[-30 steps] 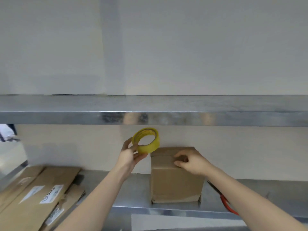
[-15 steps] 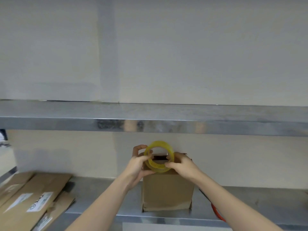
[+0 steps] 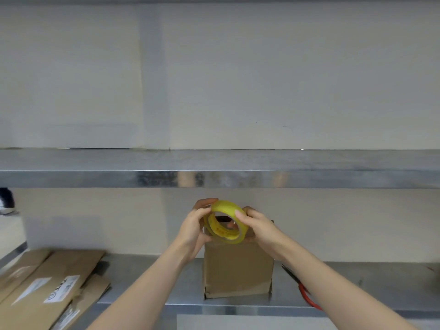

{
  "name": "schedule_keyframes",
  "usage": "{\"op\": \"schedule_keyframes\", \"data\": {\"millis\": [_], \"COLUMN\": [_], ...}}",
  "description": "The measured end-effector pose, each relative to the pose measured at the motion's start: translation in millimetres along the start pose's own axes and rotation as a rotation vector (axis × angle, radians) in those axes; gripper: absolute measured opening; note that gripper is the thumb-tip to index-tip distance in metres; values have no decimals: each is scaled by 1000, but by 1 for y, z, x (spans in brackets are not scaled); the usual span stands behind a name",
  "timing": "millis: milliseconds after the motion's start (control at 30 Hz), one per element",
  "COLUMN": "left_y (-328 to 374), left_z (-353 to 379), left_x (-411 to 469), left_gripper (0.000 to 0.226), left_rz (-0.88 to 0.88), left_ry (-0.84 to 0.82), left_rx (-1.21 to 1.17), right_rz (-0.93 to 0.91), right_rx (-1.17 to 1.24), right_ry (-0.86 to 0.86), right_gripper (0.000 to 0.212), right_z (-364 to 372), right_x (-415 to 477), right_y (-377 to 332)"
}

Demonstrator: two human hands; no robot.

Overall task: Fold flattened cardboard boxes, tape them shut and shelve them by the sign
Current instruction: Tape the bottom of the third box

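Item one: we record a roll of yellow tape [image 3: 220,231], held tilted in the air between the two grips, directly above the top of the cardboard box.

Left grip [image 3: 194,228]: clenched on the roll's left rim, fingers curled over its upper edge.

Right grip [image 3: 258,228]: grasping the roll's right side, one finger laid on the outer band and fingertips visible through the hole.

Item two: the cardboard box [image 3: 238,270], brown, folded up and standing upright on the lower metal shelf [image 3: 147,277], just below both grips. A dark gap shows at its top behind the roll. We cannot tell whether any tape is on it.

Item three: a stack of flattened cardboard boxes [image 3: 47,282] with white labels, lying on the same shelf, lower than the left grip and well to its left.

Item four: red-handled scissors [image 3: 307,296], below and to the right of the right grip, on the shelf beside the box, partly hidden by the right forearm.

Item five: an upper metal shelf [image 3: 309,179] runs across above both grips, with a pale wall behind.
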State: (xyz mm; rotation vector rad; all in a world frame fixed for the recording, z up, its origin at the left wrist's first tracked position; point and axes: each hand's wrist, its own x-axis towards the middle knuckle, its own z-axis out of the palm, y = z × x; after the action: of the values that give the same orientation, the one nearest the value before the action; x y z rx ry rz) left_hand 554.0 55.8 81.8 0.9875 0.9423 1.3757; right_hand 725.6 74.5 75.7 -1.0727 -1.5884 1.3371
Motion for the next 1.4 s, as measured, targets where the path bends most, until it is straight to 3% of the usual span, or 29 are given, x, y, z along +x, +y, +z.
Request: {"op": "schedule_keyframes", "data": {"millis": [167,367,467,700,833,1133,1267,1400], "left_y": [5,5,2,-3,-3,-8,-8,-10], "left_z": [1,3,7,16,18,21,21,26], "left_x": [-1,-7,-9,-5,-9,-3,0,2], "left_gripper": [35,6,14,5,7,7,15,18], "left_rz": [216,366,386,383,439,526,425,327], "left_ry": [103,101,48,103,93,120,166,274], "left_rx": [261,390,455,504,430,771,622,316], "right_rz": [-119,-172,-172,-176,-166,-152,-129,-81], "right_rx": [-196,-358,-385,-459,-473,-490,-496,-378], "right_ry": [26,92,129,210,214,185,157,272], "right_gripper": [18,18,22,20,21,23,19,30], "right_z": [-5,-11,-12,-16,-18,-19,-22,-22], "right_x": [-9,-27,-29,-33,-38,-42,-46,-49], "right_y": [-2,-9,-11,-16,-21,-21,-26,-23]}}
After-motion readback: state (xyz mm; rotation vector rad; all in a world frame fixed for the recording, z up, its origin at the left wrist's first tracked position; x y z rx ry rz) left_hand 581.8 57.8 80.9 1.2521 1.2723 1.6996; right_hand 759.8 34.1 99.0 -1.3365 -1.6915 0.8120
